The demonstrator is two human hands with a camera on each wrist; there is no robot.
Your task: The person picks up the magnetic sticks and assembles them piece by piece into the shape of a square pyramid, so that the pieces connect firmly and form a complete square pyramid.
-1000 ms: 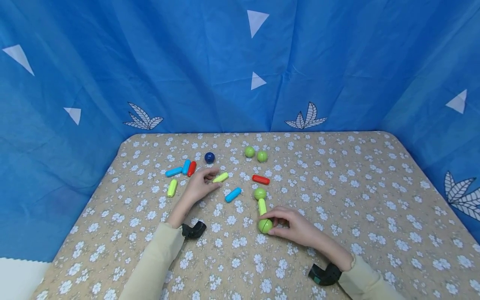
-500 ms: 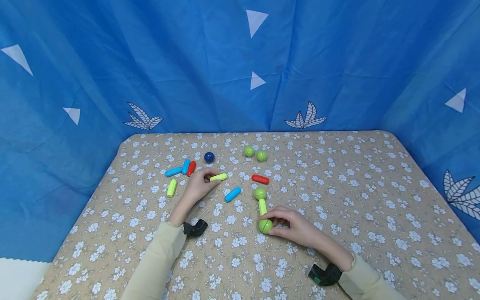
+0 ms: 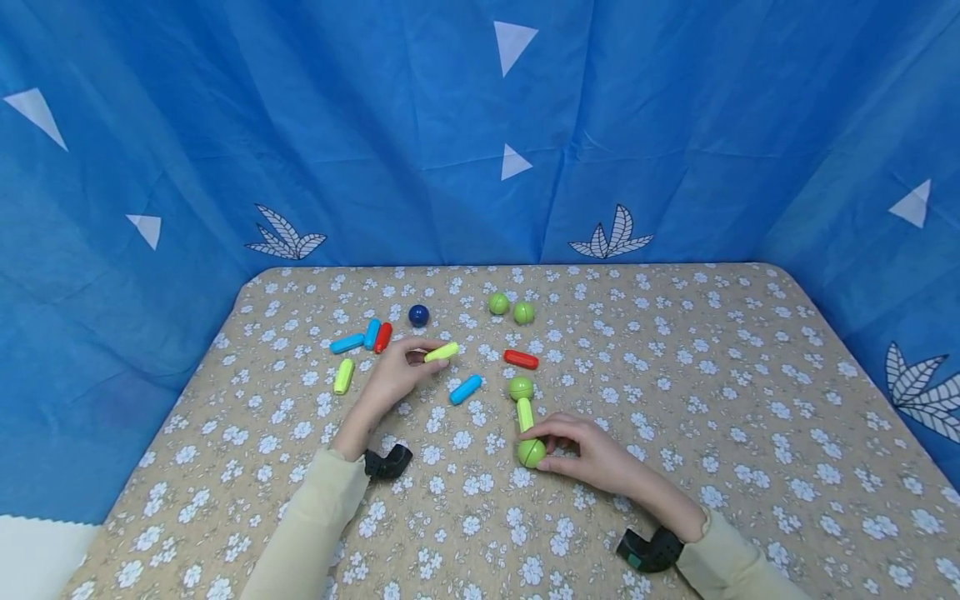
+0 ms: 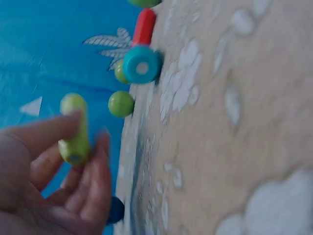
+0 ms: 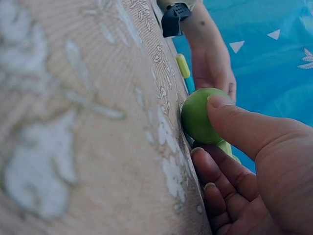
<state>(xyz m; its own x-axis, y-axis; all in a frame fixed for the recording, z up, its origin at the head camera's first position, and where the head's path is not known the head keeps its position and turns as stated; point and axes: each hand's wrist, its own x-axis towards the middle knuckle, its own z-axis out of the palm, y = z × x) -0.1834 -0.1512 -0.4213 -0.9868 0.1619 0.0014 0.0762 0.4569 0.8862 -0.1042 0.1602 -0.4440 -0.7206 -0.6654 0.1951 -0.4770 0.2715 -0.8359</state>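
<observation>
Flowered tablecloth (image 3: 712, 392), left fingers (image 4: 99, 171) bent round lime stick (image 3: 443, 352)

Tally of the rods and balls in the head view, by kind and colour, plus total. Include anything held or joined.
Lime rods: 3
Light blue rods: 3
Red rods: 2
Green balls: 4
Dark blue ball: 1
Total visible: 13

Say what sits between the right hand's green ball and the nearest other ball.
In the head view, a yellow-green stick lies between the near ball and the far ball; the right hand covers its near end.
</observation>
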